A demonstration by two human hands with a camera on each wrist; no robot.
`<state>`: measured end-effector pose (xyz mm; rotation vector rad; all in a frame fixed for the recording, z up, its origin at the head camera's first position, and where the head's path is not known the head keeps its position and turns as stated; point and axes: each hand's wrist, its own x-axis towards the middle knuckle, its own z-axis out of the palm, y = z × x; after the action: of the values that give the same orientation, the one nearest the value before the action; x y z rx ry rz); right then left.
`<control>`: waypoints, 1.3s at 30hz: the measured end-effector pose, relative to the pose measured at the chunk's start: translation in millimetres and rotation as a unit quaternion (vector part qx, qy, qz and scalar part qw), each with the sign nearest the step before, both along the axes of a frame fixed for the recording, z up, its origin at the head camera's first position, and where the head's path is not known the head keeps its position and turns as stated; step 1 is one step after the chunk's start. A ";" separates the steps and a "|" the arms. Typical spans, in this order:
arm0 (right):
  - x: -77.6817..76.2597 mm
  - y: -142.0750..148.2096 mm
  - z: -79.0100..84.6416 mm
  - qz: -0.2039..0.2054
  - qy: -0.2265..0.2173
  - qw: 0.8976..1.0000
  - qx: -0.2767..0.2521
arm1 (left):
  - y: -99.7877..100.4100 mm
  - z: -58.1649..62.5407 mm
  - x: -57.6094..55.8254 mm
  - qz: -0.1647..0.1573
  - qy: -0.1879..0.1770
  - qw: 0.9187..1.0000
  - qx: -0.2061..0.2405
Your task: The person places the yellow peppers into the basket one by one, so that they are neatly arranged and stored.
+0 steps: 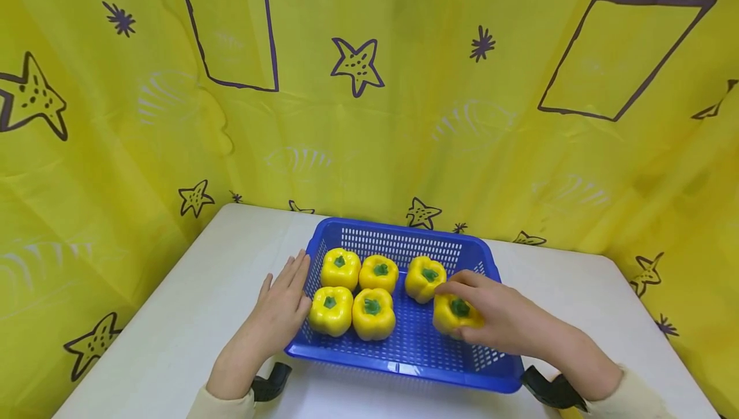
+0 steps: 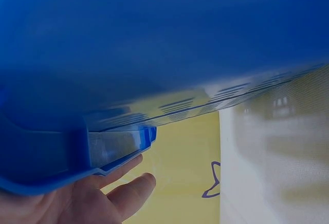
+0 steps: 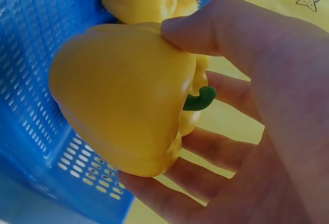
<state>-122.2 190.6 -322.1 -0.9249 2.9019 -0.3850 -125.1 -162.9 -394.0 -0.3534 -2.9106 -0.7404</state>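
Note:
A blue plastic basket (image 1: 404, 373) with slotted walls holds several yellow bell peppers with green stems. My right hand (image 1: 496, 310) grips one yellow bell pepper (image 3: 123, 95) at the basket's right side, thumb on one side and fingers curled round the other. Just behind it stands another bell pepper (image 1: 425, 278). Four-cornered, the left group includes a front bell pepper (image 1: 373, 316) and a back one (image 1: 340, 269). Along the basket's left rim my left hand (image 1: 281, 307) rests with straight fingers; the left wrist view shows its fingers beside the blue wall (image 2: 154, 34).
The basket stands on a white table (image 1: 190, 316). A yellow curtain (image 1: 404, 136) with drawn stars and frames hangs behind the table and at both sides. Dark straps (image 1: 553, 388) circle the wrists.

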 end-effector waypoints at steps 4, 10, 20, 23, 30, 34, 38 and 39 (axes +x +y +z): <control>0.2 -2.1 -2.3 0.002 -0.006 1.000 -0.001 | -0.1 0.3 -0.2 0.000 0.001 1.000 0.001; -0.8 -4.7 -6.4 0.006 -0.021 1.000 -0.005 | 0.0 0.2 -0.2 -0.002 -0.005 1.000 0.001; -5.3 -15.4 -13.3 0.025 -0.044 0.999 -0.001 | -1.5 0.3 -2.4 -0.005 -0.024 1.000 -0.003; -6.6 -17.7 -15.2 0.037 -0.046 0.998 0.003 | -1.6 0.1 -2.2 -0.004 -0.027 1.000 -0.003; -8.2 -23.2 -19.3 0.054 -0.067 0.996 0.008 | -0.9 0.4 -1.9 -0.003 -0.022 1.000 -0.004; -8.9 -26.4 -20.0 0.060 -0.080 0.995 0.016 | -0.6 0.4 -1.3 -0.003 -0.017 1.000 -0.003; -11.4 -29.0 -20.3 0.074 -0.082 0.994 0.024 | -0.6 0.9 -1.0 -0.003 -0.017 1.000 -0.004; -12.1 -29.7 -20.6 0.074 -0.085 0.993 0.026 | -0.7 1.0 -0.8 -0.002 -0.019 1.000 -0.003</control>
<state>-134.3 160.9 -342.7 -1.0377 2.6579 -0.3566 -125.9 -163.6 -393.0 -0.3508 -2.9492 -0.7458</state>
